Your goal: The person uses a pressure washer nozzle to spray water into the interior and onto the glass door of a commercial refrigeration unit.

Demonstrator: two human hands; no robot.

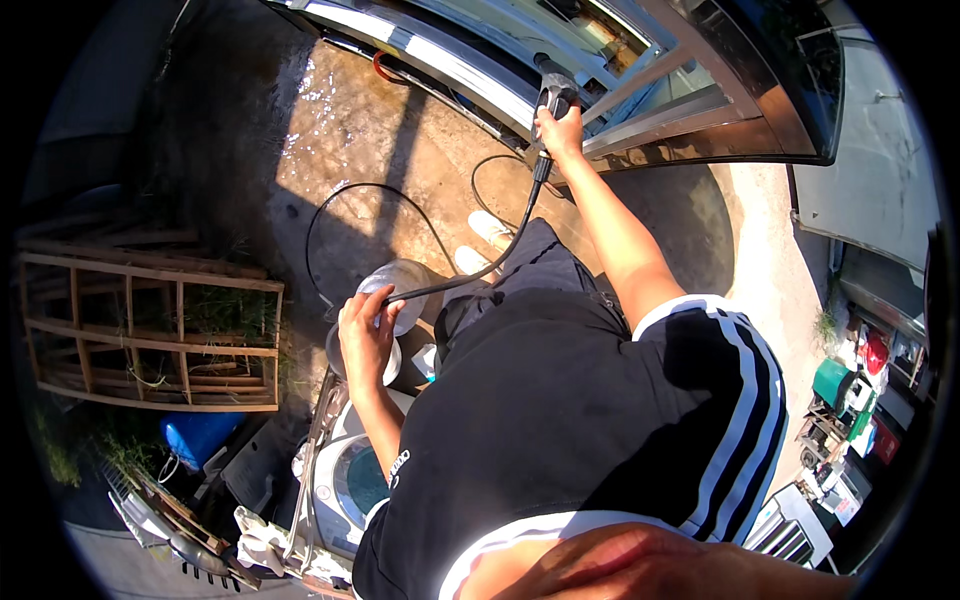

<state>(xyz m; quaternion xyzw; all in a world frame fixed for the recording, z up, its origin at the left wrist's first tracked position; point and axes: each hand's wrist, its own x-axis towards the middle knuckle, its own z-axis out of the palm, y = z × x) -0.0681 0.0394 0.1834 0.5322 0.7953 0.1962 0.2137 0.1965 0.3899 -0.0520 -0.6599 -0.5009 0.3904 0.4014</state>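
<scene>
My right hand [562,133] is closed around the grip of a black and grey pressure-washer spray gun [556,91], beside a dark-framed glass cabinet or vehicle body [675,135] at the top. A black hose [517,236] runs from the base of the gun across in front of my legs to my left hand [367,334]. That hand holds the hose between thumb and fingers, above a clear plastic-looking container [396,289]. The gun's nozzle end points towards the cabinet's blue-grey inner frame; whether water leaves it cannot be told.
Wet concrete [322,112] glistens at the upper left, with a loop of hose lying nearer my shoes [487,225]. Wooden frames [150,337] and a blue drum [199,439] lie left. A washing machine [360,480] stands close by my left arm. Assorted goods [832,382] crowd the right.
</scene>
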